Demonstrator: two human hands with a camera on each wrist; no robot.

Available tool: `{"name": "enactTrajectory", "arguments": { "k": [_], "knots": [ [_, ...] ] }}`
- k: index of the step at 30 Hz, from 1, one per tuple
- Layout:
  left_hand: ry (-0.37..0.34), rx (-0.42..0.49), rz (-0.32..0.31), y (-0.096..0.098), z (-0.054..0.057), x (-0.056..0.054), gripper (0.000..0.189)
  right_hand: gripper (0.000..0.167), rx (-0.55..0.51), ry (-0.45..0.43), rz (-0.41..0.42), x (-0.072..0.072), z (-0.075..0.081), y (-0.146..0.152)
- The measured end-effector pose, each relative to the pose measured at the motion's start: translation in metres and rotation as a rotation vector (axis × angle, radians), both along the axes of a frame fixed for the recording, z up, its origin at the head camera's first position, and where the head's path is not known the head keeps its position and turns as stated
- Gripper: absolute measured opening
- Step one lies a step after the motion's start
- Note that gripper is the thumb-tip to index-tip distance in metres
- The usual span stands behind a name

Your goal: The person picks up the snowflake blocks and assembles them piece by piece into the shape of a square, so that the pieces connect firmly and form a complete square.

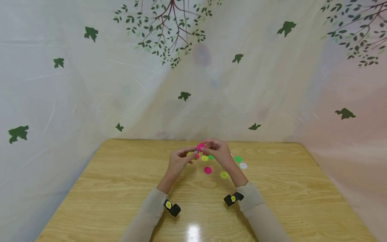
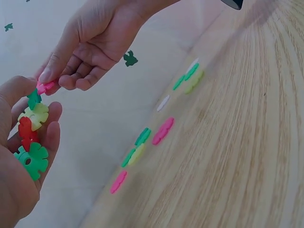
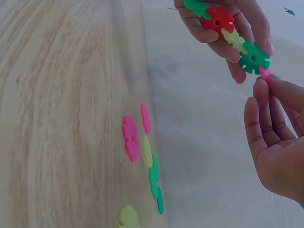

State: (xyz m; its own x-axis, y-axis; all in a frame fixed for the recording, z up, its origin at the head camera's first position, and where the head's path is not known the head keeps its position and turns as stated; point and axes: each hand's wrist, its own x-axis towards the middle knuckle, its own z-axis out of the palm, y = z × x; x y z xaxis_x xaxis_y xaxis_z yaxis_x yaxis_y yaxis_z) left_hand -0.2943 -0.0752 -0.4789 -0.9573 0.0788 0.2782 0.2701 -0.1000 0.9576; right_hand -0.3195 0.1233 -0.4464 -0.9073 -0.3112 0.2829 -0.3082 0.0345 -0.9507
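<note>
A short chain of notched, flower-shaped plastic discs [image 3: 218, 21] lies along the fingers of my left hand [image 1: 176, 164], raised above the table. It runs green, red, pale yellow, green, the discs slotted edge to edge. My left thumb and fingers hold it near the upper green disc [image 2: 34, 99]. My right hand [image 1: 223, 156] pinches a pink disc [image 3: 264, 72] between thumb and index finger, its edge meeting that green disc. Whether the pink one is fully slotted in cannot be made out. The other right fingers are loosely bent in the left wrist view.
Several loose discs lie on the wooden table [image 1: 121, 188] under and beyond the hands: a pink disc [image 1: 207, 170], a yellow disc [image 1: 223, 174], a white disc [image 1: 243, 165] and a green disc [image 1: 238, 159] among them. A patterned cloth [image 1: 145, 111] hangs behind the table's far edge.
</note>
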Motion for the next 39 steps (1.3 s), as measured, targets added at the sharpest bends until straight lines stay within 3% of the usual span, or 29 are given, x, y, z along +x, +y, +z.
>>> {"name": "enactTrajectory", "arguments": {
  "k": [7, 23, 30, 35, 39],
  "knots": [
    [0.029, -0.009, 0.001, 0.001, 0.006, 0.002, 0.024, 0.026, -0.036, -0.005, 0.011, -0.001, 0.0, 0.001],
    [-0.027, -0.044, 0.019, -0.003, 0.013, 0.003, 0.029, 0.027, -0.057, -0.013, 0.058, -0.003, 0.0, 0.0],
    [-0.004, -0.068, -0.007, -0.006, 0.015, 0.002, 0.025, 0.026, -0.026, -0.033, 0.078, -0.004, 0.002, 0.002],
    [-0.002, -0.041, -0.055, -0.002, 0.007, -0.002, 0.028, 0.026, 0.005, -0.028, 0.072, -0.005, -0.001, 0.006],
    [-0.046, -0.053, -0.109, 0.0, 0.002, -0.003, 0.036, 0.024, 0.053, -0.021, 0.064, -0.006, -0.004, 0.008]
  ]
}}
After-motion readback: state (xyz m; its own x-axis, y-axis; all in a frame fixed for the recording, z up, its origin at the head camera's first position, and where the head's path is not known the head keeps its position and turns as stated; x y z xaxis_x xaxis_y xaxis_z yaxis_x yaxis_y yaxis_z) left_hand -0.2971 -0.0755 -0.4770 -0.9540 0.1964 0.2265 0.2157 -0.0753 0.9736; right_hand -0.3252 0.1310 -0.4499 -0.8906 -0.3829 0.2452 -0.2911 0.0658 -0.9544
